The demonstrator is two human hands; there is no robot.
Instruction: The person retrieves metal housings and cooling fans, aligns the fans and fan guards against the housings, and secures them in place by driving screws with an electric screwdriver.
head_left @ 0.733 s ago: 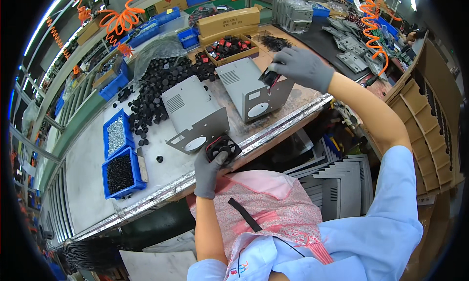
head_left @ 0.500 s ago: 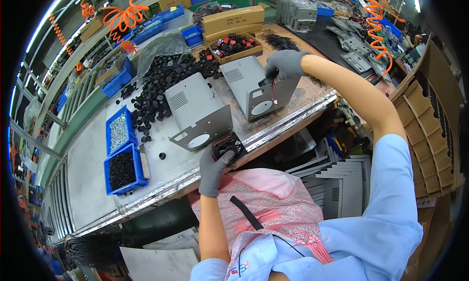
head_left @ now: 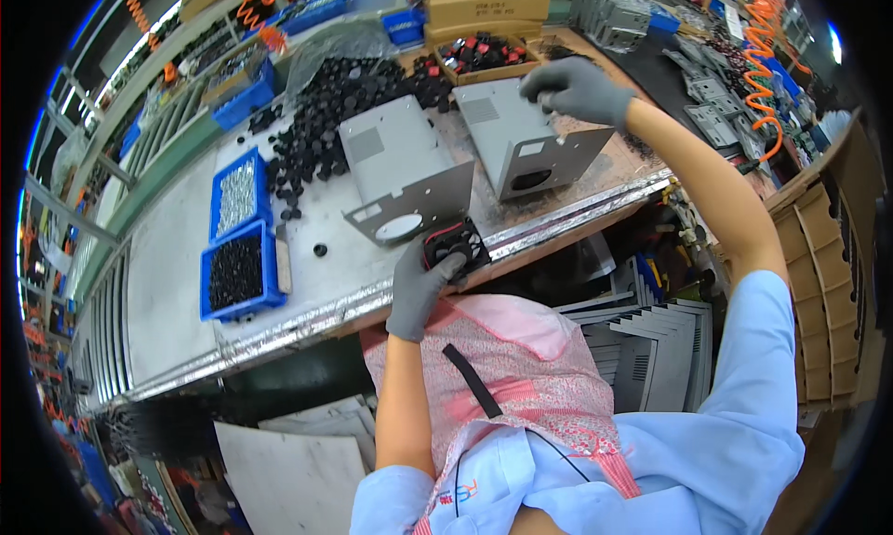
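Observation:
My left hand, in a grey glove, is closed around a small black cooling fan with a red wire, at the bench's front edge. Just beyond it stands a bent grey metal housing with vent slots and a round hole, its bench surface pale through the hole. To its right is a second such housing, whose round hole looks dark, with a black part behind it. Above this housing's right side hovers my gloved right hand, fingers loosely bent and apart, with nothing visible in them.
Blue bins of silver screws and black screws sit at left. A heap of black round parts lies behind the housings, beside a cardboard box of black and red parts. Grey panels are stacked below the bench; cardboard dividers stand right.
My right hand has let go of a black part with a red wire at the right housing and risen away. That housing's hole went from pale to dark. My left hand keeps its fan.

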